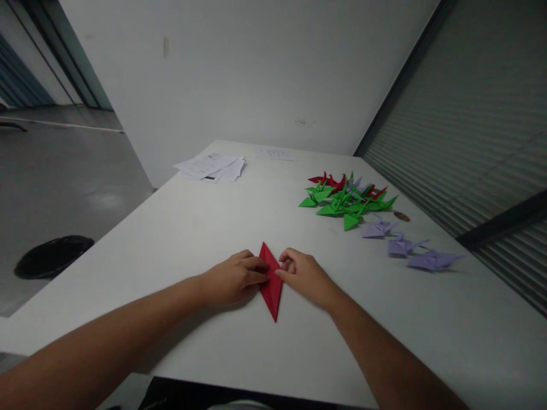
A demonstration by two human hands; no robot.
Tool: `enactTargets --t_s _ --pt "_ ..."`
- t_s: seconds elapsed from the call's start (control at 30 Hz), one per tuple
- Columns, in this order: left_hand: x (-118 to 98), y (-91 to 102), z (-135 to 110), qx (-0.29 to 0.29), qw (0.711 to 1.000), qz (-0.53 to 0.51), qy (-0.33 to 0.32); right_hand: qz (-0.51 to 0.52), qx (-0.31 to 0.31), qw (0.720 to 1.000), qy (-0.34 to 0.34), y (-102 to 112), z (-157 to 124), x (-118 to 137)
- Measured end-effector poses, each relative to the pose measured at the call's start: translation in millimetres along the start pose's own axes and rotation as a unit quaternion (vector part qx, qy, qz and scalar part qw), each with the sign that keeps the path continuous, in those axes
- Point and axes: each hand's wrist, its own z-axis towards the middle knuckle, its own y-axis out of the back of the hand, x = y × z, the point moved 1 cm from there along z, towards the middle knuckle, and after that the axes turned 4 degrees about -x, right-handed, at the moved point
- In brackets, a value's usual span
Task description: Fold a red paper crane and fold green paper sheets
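we have one red paper piece (270, 283), folded into a long narrow diamond with a point at each end, lying flat near the middle of the near edge of the surface (171, 245), one point aimed toward us. our left grip (233, 279) is closed over its left side, fingers pressed on the paper. our right grip (304, 278) sits against its right side, fingers loosely curled and one fingertip touching it; we cannot tell whether it is clenched on the paper. toward the far right corner lies one heap of green and red paper cranes (348, 199), with some lilac among them, too tangled to count. three lilac paper cranes (401, 246) trail in a line toward the right edge, one small brown disc (401, 216) sits just beside the heap, and one stack of printed papers (209, 167) and one single sheet (276, 153) lie at the far edge.
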Motion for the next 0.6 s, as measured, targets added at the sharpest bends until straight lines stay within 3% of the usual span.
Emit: enactTargets --t_s 0.2,0.43,0.5,0.6 --pt "0.2 -0.8 -3.3 0.022 0.997 0.065 -0.02 0.13 0.049 0.989 -0.041 2.7 2.4 -6.8" --pt "2.8 -4.1 -4.7 0.024 0.992 0.114 -0.044 0.187 0.08 0.975 -0.085 -2.9 4.1 -12.7" --pt "2.5 -3.1 -4.8 0.033 0.99 0.125 -0.047 0.18 0.085 0.977 -0.073 -3.4 3.4 -12.2" --pt "1.7 -0.6 -4.5 0.036 0.99 0.125 -0.056 0.122 0.077 0.989 0.005 -1.6 2.8 -9.7"
